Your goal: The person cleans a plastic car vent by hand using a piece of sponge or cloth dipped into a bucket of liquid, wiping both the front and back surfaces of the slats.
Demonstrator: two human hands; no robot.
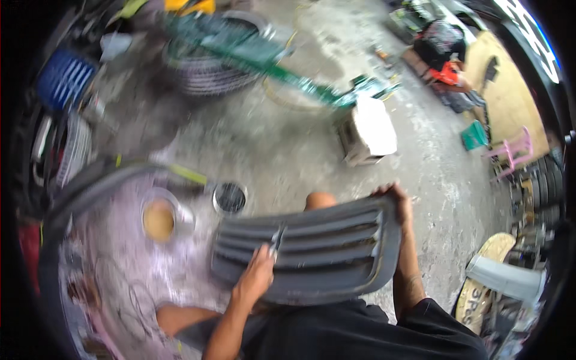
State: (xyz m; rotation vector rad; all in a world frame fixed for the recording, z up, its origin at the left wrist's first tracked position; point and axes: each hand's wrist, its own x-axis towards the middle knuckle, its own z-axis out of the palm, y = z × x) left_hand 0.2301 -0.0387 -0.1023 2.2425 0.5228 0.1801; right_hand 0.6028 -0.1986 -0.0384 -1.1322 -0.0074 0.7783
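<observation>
A dark grey louvered panel point(324, 283) with long parallel slats lies across the person's lap, tilted. My right hand point(396, 198) grips its far right corner, fingers over the top edge. My left hand point(261, 270) is over the slats at the panel's left half, closed around a small thin tool point(278, 240) whose tip points away from me at the slats; blur hides what kind it is. Left of the panel stand a white pitcher point(180, 216) with tan contents and a round tin point(230, 198) with a dark inside.
Ahead on the concrete floor stands a pale box-like stool point(373, 130), beside a long green painted part point(270, 67) lying over stacked tires point(211, 76). A co-worker point(441, 49) bends at the upper right near a green bucket point(474, 135) and pink stool point(513, 150). A curved dark strip point(81, 193) arcs at left.
</observation>
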